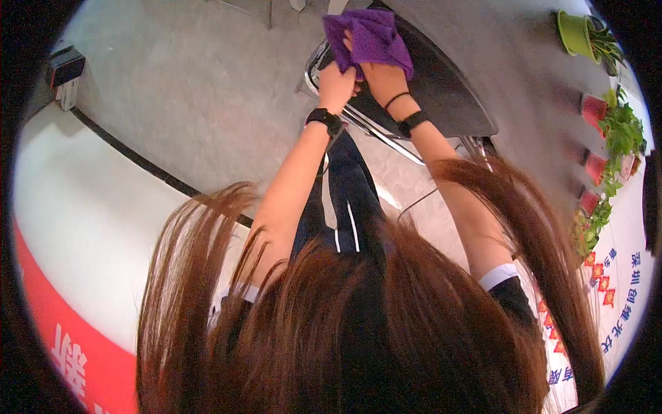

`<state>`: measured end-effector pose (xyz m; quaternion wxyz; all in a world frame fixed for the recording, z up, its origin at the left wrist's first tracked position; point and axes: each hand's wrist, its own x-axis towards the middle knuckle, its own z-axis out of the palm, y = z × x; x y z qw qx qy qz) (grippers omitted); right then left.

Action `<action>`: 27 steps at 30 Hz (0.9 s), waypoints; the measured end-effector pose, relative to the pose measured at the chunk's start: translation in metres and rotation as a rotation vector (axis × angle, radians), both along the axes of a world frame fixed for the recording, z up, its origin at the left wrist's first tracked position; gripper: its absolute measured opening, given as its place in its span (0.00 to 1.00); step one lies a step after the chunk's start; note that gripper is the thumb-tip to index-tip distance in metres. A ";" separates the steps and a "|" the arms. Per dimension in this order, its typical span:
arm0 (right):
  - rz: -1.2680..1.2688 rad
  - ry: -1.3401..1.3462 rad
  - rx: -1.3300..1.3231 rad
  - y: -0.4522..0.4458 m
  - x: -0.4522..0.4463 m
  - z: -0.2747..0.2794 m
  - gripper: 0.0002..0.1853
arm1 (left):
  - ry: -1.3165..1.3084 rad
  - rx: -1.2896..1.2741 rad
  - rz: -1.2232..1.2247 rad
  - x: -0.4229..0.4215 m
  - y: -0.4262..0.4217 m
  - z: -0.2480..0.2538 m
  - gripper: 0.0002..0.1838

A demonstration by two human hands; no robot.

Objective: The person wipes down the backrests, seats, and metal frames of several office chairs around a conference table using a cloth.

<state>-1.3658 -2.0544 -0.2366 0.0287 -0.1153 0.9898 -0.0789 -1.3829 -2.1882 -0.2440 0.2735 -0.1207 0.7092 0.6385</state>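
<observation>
A crumpled purple cloth (378,34) is bunched at the top of the view, over a black-topped piece of furniture (448,96) with a chrome tube frame (383,136). My right hand (383,77) is closed on the cloth, which drapes over most of its fingers. My left hand (335,87) is beside it, fingers curled at the cloth's lower left corner, close to the chrome frame. Part of its grip is hidden. Dark bands circle both wrists.
Potted plants stand along the right, among them a green pot (576,36) and a red pot (593,114). A white panel with a red band (41,297) lies at left. A dark box-shaped object (67,67) is at upper left. Long hair hangs across the lower view.
</observation>
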 end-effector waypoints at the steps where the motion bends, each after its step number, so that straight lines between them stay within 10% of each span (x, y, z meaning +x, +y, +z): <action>1: 0.036 0.011 -0.020 -0.002 -0.008 -0.012 0.20 | 0.037 -0.025 0.038 -0.001 -0.003 0.004 0.12; 10: 0.147 -0.344 -0.065 -0.029 0.005 -0.066 0.13 | -0.180 -0.274 -0.137 0.011 -0.022 -0.028 0.17; 14: 0.144 -0.261 -0.081 0.010 0.054 -0.078 0.11 | -0.152 -0.080 -0.098 0.078 0.002 -0.119 0.16; 16: 0.091 -0.288 -0.098 0.041 0.084 -0.062 0.12 | -0.366 0.030 -0.136 0.083 0.027 -0.047 0.15; 20: -0.135 -0.550 0.109 0.100 0.131 -0.010 0.19 | 0.206 -0.134 -0.478 0.107 0.080 0.017 0.11; 22: -0.240 -0.052 -0.156 0.114 0.146 0.016 0.29 | 0.230 -0.084 -0.510 0.114 0.104 0.046 0.10; 27: -0.376 0.208 -0.302 0.110 0.129 0.035 0.40 | 0.328 -0.104 -0.450 0.103 0.115 0.076 0.14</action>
